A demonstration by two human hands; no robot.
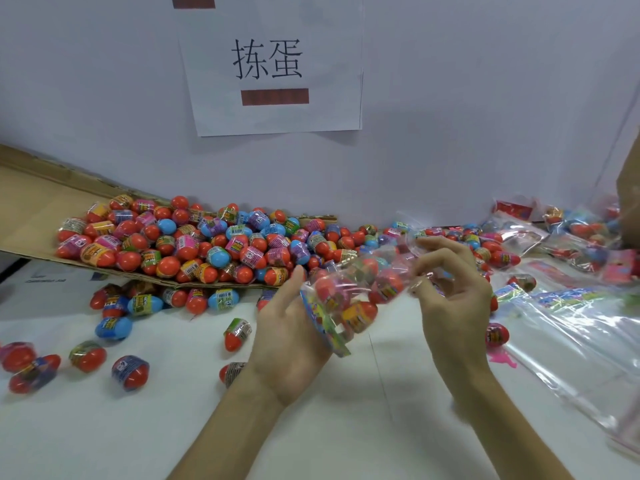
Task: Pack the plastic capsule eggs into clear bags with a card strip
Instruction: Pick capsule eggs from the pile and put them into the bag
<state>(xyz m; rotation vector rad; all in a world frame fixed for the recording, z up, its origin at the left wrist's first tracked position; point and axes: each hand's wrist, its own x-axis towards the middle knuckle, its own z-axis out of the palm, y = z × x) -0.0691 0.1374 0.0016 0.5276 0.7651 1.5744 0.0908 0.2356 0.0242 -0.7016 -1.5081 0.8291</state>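
A clear bag (pixel 353 292) with several capsule eggs and a colourful card strip (pixel 323 327) inside hangs above the table between my hands. My left hand (pixel 287 337) holds it from below and the left, palm up, fingers round the strip end. My right hand (pixel 450 289) pinches the bag's open top at the right. A big heap of red, blue and labelled capsule eggs (pixel 194 244) lies on a flattened cardboard sheet (pixel 31 209) at the back left.
Loose eggs (pixel 86 355) are scattered on the white table at the left. Empty clear bags (pixel 575 337) and card strips lie at the right, with packed bags (pixel 581 233) behind them. A paper sign hangs on the wall (pixel 273 71).
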